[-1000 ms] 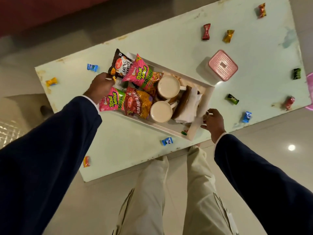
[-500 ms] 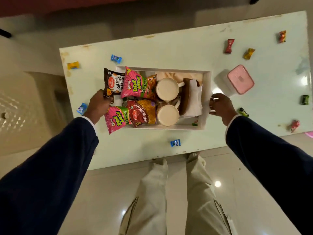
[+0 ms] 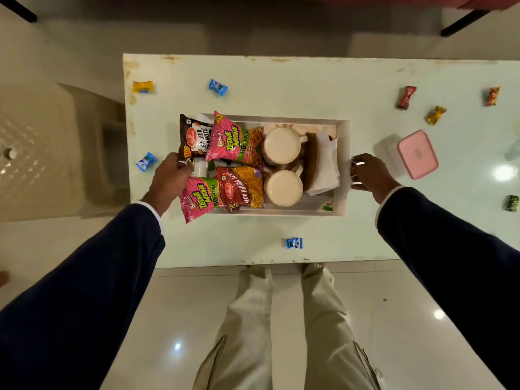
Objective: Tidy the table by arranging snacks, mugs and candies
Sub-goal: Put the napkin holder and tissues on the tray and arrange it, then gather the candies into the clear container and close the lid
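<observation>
A white tray [image 3: 343,130] sits on the pale green table [image 3: 309,85]. It holds several snack packets: a brown salted peanuts packet [image 3: 194,136], two pink packets [image 3: 230,139] [image 3: 199,198] and a red bhujia packet [image 3: 242,187]. Beside them stand two cream mugs [image 3: 281,144] [image 3: 284,188] and white napkins [image 3: 323,164]. My left hand [image 3: 168,178] grips the tray's left end under the packets. At the tray's right end, my right hand [image 3: 365,173] grips the handle. Wrapped candies lie scattered on the table, such as blue ones [image 3: 218,87] [image 3: 294,243].
A pink-lidded box [image 3: 417,154] stands right of the tray. More candies lie at the right: red [image 3: 406,97], gold [image 3: 435,115], orange [image 3: 492,95], green [image 3: 511,203]. A yellow candy [image 3: 143,87] and a blue one [image 3: 146,161] lie near the left edge. My legs stand at the near edge.
The tray, held at both ends, has turned from slanted to square with the table and sits nearer the middle. The view has shifted with it.
</observation>
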Demonstrator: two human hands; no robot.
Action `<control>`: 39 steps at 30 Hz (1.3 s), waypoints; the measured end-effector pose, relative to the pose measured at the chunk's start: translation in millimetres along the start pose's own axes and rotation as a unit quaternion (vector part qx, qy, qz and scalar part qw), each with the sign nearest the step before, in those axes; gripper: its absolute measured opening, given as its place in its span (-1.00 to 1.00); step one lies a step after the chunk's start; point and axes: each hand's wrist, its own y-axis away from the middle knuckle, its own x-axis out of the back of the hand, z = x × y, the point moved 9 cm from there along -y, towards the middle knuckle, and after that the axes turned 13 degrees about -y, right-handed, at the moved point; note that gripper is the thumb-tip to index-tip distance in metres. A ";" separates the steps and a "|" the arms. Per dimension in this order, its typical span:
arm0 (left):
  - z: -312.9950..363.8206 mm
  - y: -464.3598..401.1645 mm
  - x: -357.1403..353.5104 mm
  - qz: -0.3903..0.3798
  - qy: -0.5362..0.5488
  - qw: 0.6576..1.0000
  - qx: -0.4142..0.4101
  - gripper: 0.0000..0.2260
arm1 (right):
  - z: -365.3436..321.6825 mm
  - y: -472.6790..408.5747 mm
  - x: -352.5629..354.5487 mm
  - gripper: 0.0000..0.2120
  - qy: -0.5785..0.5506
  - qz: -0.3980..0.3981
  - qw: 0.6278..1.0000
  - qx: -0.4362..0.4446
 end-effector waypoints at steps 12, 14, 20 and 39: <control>99.7 97.0 -7.7 0.196 -0.060 0.936 -0.285 -0.74 | -36.0 30.5 26.3 -0.73 0.223 0.008 0.953 0.205; 131.6 113.4 -30.6 0.158 -0.062 0.926 -0.337 -0.74 | -46.0 38.1 46.8 -0.71 0.238 0.009 0.941 0.242; 228.8 149.4 -81.4 0.139 -0.031 0.903 -0.406 -0.74 | -64.0 47.8 132.1 -0.48 0.379 0.155 0.852 0.327; 357.5 200.2 -278.9 -0.174 0.213 0.947 -0.164 -0.44 | -4.9 17.9 177.3 -0.29 -0.054 -0.114 0.982 0.139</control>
